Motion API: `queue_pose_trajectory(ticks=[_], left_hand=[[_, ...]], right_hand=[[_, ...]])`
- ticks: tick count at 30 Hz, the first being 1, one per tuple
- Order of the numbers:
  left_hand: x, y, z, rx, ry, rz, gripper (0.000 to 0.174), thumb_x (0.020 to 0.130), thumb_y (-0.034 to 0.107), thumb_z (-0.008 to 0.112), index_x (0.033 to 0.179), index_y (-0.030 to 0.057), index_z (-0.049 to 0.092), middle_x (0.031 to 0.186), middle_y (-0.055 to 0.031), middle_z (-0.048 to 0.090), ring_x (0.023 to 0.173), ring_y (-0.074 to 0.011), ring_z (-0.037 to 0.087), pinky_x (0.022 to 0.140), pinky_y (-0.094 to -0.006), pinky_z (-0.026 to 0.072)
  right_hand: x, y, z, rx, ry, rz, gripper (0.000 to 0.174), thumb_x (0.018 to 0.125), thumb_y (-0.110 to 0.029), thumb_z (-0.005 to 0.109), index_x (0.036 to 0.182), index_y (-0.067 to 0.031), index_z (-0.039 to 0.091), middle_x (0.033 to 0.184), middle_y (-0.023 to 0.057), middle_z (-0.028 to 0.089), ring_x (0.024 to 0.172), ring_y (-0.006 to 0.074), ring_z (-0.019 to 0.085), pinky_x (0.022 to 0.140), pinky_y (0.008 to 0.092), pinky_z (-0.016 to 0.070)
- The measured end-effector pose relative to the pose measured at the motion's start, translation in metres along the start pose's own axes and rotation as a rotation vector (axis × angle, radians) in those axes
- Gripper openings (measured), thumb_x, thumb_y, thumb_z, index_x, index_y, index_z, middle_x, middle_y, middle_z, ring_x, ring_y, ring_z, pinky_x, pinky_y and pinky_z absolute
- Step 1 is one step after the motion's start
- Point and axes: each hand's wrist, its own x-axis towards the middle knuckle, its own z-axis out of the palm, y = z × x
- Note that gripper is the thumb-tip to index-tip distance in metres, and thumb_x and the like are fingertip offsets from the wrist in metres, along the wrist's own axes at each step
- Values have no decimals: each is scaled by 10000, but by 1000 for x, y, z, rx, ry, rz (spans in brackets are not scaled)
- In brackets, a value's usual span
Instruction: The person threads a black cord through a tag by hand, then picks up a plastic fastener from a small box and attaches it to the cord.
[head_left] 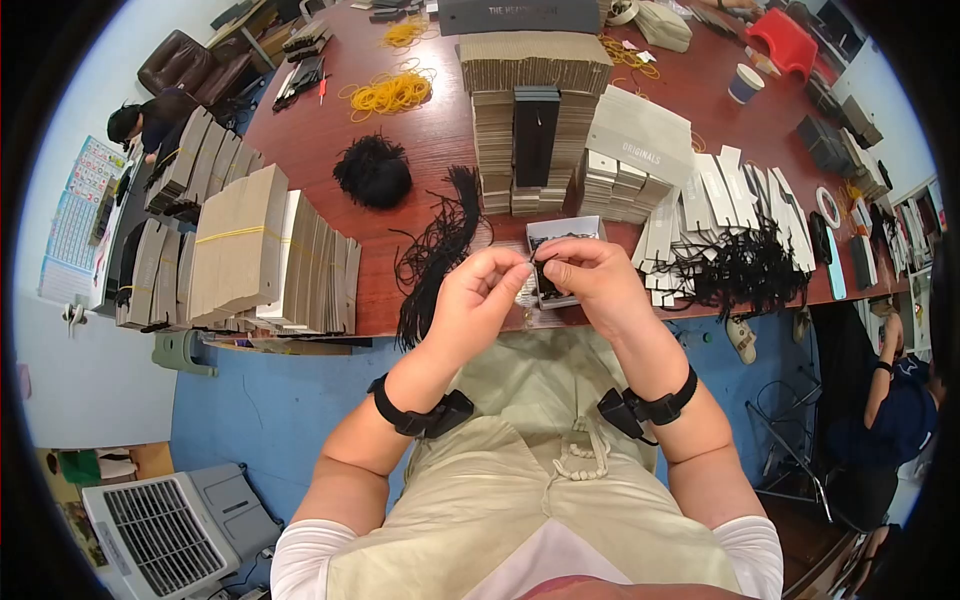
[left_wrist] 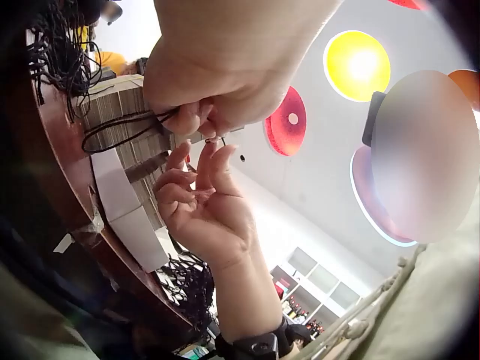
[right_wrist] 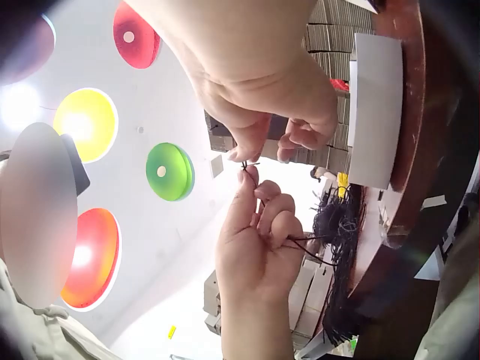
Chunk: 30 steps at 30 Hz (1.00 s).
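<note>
My left hand [head_left: 478,300] and right hand [head_left: 598,285] meet fingertip to fingertip at the table's front edge. A thin black cord [left_wrist: 118,122] loops out from the curled fingers of the left hand. In the right wrist view, the left thumb and forefinger pinch a short crossed part of that cord, with the right fingertips right at it. My right thumb and forefinger pinch there too; its other fingers are bent. Just behind the hands stands a small white box [head_left: 565,230] with small black pieces inside, partly hidden by the right hand.
Stacked grey card pieces [head_left: 535,60] rise behind the box. Left of the hands lie a bundle of black cords [head_left: 440,240] and a black ball [head_left: 372,172]. White tags with black cords [head_left: 745,265] spread at right. Banded card stacks [head_left: 240,240] occupy the left end; yellow rubber bands [head_left: 390,95] lie farther back.
</note>
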Motion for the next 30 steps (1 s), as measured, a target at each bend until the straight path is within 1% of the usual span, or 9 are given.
queue_pose_trajectory(ticks=[2,5,8,14,20,23,26,29,30], left_hand=[[0,1,2,-9,-1,15,76,895,48,565,966,24,578,833,27,556,711,-19,502,604,-166,410],[0,1,2,-3,-16,46,71,891,52,571,951,15,580,853,21,556,722,-22,507,609,-172,417],[3,-7,-1,81,-26,119,78,883,55,581,941,4,583,876,6,563,740,-31,520,625,-179,431],[3,-10,-2,118,-19,158,84,873,59,594,924,-7,595,878,-14,575,738,-45,531,628,-193,441],[2,-12,-3,154,-28,98,96,868,84,605,907,-3,610,816,-4,575,674,-40,520,585,-191,427],[2,-6,-4,123,-75,13,94,869,92,606,884,0,604,815,4,571,670,-31,509,573,-187,417],[3,14,-12,193,-250,-58,84,859,82,606,839,2,585,774,0,546,640,-42,488,543,-206,400],[11,28,-31,527,-289,199,91,846,74,604,802,7,560,726,-16,500,604,-64,462,511,-227,373],[11,41,-30,581,-272,202,79,803,62,622,790,18,558,711,-45,485,620,-141,473,555,-273,385]], right_hand=[[-1,-2,3,19,36,-22,204,810,-96,672,976,21,666,859,45,631,657,92,463,596,230,382],[-1,-11,5,-21,40,103,214,811,-121,676,956,36,665,862,42,634,662,85,457,593,226,371],[2,-15,2,17,-22,207,232,812,-143,680,956,38,662,861,38,633,673,81,467,598,220,374],[5,-13,0,103,-54,276,220,793,-141,700,943,15,663,851,47,637,697,89,505,616,226,399],[5,2,-4,316,-139,103,83,803,-60,669,859,-4,649,816,83,632,687,127,529,600,255,418],[4,4,-8,438,-173,189,74,803,-49,665,858,-8,637,807,91,631,654,147,534,575,267,428],[2,2,-8,439,-136,218,121,790,-49,678,878,12,621,786,65,627,611,107,531,539,210,414],[0,-10,-12,275,-169,310,106,787,-24,662,880,-5,615,771,64,633,605,98,545,525,209,418],[0,-11,-9,171,-158,293,98,781,-21,663,868,-9,617,755,56,633,594,89,542,517,207,416]])
